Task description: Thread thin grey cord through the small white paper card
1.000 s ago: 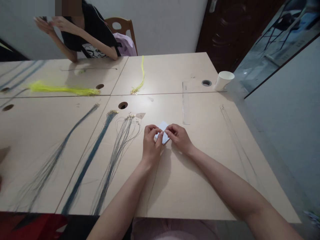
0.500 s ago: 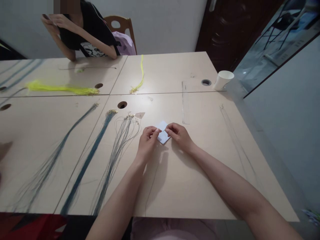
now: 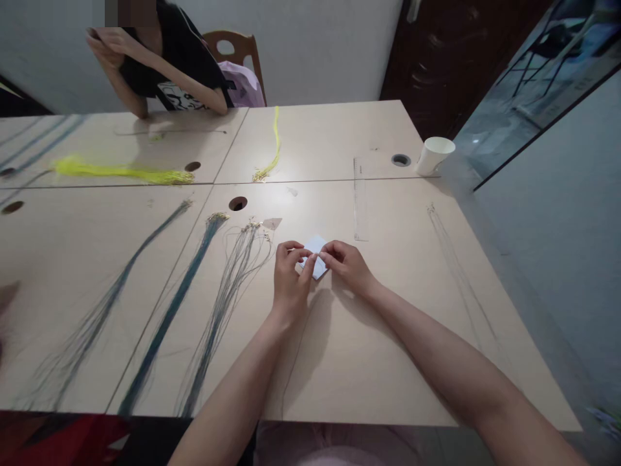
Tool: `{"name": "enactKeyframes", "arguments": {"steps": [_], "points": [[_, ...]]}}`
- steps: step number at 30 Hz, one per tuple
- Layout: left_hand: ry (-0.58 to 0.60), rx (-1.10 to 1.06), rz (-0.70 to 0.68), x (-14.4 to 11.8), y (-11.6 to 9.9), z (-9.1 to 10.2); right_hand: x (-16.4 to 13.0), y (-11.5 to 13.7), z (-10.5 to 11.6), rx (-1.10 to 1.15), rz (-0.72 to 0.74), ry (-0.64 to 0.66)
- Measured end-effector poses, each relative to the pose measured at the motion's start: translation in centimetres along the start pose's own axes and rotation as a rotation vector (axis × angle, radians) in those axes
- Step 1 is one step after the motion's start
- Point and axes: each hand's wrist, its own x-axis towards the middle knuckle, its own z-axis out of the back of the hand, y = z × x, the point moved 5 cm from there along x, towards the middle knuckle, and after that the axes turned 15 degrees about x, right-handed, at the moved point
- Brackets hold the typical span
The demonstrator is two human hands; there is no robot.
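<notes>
Over a small white square (image 3: 317, 244), apparently paper or card, my two hands meet fingertip to fingertip. My left hand (image 3: 292, 279) is closed in a pinch at the square's left side, its thumb reaching over the middle. From the right, my right hand (image 3: 351, 265) pinches at nearly the same spot. Whatever lies between the fingertips is too small to make out. A thin dark cord (image 3: 291, 369) runs from below my left hand toward the table's front edge; its upper end is hidden.
Left of my hands lie grey-blue cord bundles (image 3: 177, 304) with gold-coloured ends. Yellow cords (image 3: 121, 171) lie farther back. A clear ruler (image 3: 359, 200), a white cup (image 3: 435, 156) and two thin cords (image 3: 456, 262) are on the right. Across the table sits a person (image 3: 179, 65).
My left hand has shifted slightly right and turned more upright, its thumb now closer to my right fingertips. My right hand has barely moved.
</notes>
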Motion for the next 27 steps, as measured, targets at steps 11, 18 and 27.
{"name": "enactKeyframes", "arguments": {"steps": [11, 18, 27], "points": [[0.093, -0.146, 0.155, 0.4, 0.8, -0.2, 0.2, -0.5, 0.4, 0.121, -0.094, -0.028], [0.13, -0.187, 0.201, 0.2, 1.0, -0.7, 0.3, -0.3, 0.5, 0.166, -0.136, -0.063], [0.13, -0.219, 0.194, 0.2, 1.2, -1.0, 0.2, -0.6, 0.5, 0.163, -0.132, -0.059]]}}
